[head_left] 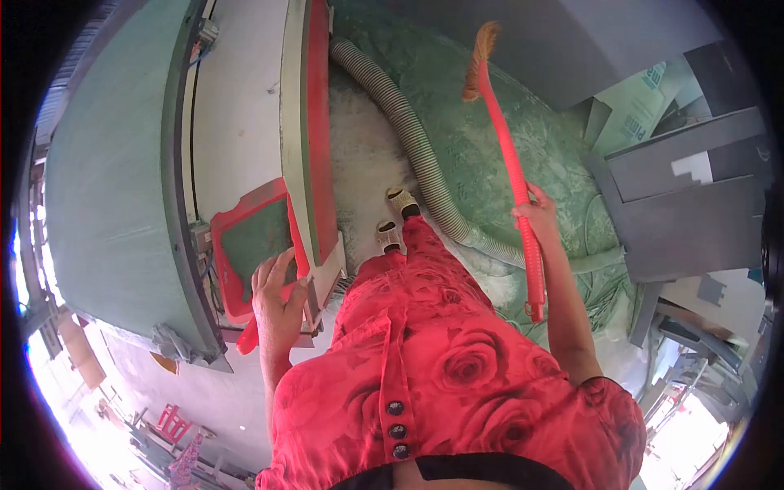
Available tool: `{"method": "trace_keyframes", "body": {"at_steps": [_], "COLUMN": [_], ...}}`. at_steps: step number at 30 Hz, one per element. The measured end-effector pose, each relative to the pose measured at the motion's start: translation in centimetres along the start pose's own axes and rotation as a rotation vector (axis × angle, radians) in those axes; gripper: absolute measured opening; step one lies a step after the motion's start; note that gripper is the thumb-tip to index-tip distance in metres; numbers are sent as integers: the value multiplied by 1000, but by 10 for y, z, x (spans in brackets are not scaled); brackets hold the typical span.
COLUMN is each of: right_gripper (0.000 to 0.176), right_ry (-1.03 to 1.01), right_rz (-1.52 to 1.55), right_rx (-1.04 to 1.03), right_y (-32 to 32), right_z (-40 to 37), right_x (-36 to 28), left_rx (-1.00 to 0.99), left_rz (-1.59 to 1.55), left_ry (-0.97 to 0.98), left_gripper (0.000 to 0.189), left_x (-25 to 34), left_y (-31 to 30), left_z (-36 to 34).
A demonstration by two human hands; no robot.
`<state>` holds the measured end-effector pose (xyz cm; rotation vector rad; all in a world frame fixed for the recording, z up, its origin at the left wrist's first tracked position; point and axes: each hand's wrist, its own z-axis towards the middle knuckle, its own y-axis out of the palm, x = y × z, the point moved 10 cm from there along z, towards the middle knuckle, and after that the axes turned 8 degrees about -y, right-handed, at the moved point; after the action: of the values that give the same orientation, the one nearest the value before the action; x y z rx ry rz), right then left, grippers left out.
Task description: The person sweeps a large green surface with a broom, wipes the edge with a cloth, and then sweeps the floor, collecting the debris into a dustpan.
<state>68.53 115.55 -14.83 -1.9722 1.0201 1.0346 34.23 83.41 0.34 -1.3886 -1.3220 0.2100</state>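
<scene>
My right hand (536,214) is wrapped round the long, curved red handle of a brush (508,147). The tan bristles point up and away from me, and the ribbed grip end hangs back beside my forearm. On the other side, my left hand (279,304) has its fingers curled over the near edge of a red dustpan (234,298), with the thumb apart at the right. Greenish dust covers the pan's inside. Part of its near rim is hidden behind the hand, and a red handle end sticks out below.
A large machine with a green panel (114,180) and white-and-red side (320,139) stands at the left. A ribbed grey hose (408,131) snakes over the dusty green floor (474,163). Dark boards (686,196) lean at the right. A red chair (173,422) stands at lower left.
</scene>
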Motion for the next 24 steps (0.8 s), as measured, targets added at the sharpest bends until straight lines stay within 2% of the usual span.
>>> {"method": "trace_keyframes", "body": {"at_steps": [3, 9, 18, 24], "right_gripper": [61, 61, 60, 61], "right_ry": [-21, -13, 7, -49], "right_rz": [21, 105, 13, -1], "right_rx": [53, 22, -6, -46], "right_y": [-8, 5, 30, 46], "right_z": [-28, -60, -60, -48], "right_x": [-5, -2, -21, -33], "left_rx": [-19, -48, 60, 85], "left_rz": [-63, -94, -173, -204], "left_ry": [42, 136, 55, 44], "left_gripper": [43, 44, 39, 39], "left_x": [-5, -17, -55, -66], "left_y": [5, 11, -12, -16], "left_z": [-2, -11, -13, -25]}}
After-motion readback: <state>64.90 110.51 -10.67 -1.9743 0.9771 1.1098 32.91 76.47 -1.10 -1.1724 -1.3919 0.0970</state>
